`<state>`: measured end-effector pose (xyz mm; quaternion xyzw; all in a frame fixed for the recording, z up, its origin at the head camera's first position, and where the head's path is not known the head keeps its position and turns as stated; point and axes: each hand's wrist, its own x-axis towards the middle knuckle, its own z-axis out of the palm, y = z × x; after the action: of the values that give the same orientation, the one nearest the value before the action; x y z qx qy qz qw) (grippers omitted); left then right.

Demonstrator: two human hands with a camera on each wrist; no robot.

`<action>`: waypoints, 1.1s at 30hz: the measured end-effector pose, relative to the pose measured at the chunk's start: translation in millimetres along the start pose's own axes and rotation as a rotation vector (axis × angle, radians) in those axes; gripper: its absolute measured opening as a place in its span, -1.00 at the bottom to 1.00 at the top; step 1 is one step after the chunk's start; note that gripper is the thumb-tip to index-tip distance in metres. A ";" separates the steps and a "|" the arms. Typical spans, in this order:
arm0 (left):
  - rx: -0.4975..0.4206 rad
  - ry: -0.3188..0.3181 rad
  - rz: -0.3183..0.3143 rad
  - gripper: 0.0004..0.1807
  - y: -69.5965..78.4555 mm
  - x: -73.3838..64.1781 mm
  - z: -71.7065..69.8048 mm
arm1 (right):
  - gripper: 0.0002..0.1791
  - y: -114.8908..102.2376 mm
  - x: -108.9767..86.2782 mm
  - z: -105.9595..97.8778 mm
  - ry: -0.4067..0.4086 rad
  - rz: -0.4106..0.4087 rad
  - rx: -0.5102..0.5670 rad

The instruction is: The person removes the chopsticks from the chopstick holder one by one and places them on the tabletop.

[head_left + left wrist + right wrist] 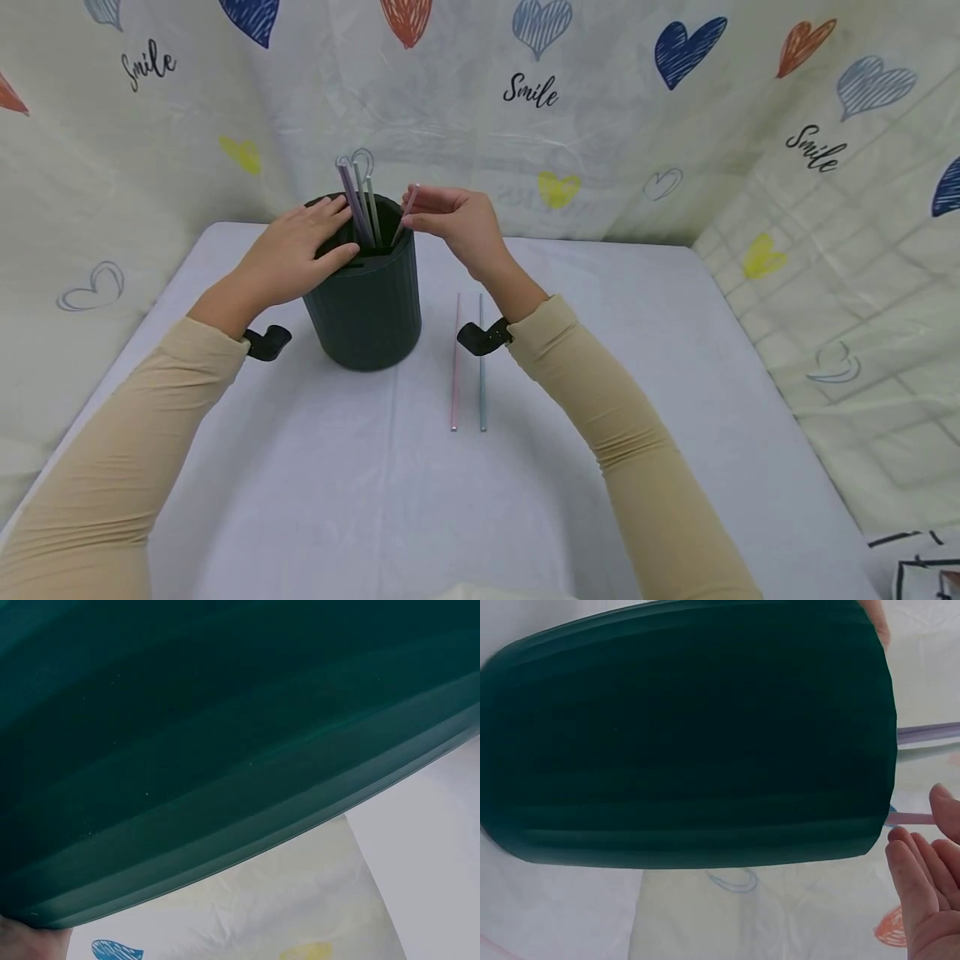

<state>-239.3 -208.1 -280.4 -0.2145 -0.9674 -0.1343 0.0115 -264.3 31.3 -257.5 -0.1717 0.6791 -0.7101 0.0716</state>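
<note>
A dark green ribbed container (363, 321) stands upright on the table, several thin straws (358, 196) in purple and pale green leaning out of its mouth. My left hand (300, 246) rests on its left rim, fingers straight and spread over the opening. At the right rim, my right hand (453, 221) pinches a pink straw (406, 213), whose lower end is inside the container. The right wrist view shows this pink straw (911, 818) by the thumb. The container's wall (225, 750) fills most of the left wrist view.
On the white table (315, 483), a pink straw (455, 375) and a blue straw (482, 392) lie side by side, right of the container. A curtain (450, 108) printed with hearts hangs close behind the table and along its sides.
</note>
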 end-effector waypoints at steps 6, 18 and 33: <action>-0.003 0.001 0.002 -0.24 -0.7 0.1 0.6 | -0.67 1.3 -0.9 4.5 0.030 -0.046 0.010; 0.008 -0.001 -0.005 -0.25 2.2 0.0 -1.3 | -0.71 -19.0 -1.6 3.4 0.077 -0.273 0.077; 0.015 -0.010 -0.002 -0.25 0.6 0.8 -0.7 | -0.71 -60.7 -13.8 -4.1 0.187 -0.453 0.190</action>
<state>-239.9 -207.4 -279.5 -0.2144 -0.9686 -0.1258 0.0080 -244.8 43.8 -199.5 -0.2456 0.5572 -0.7814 -0.1364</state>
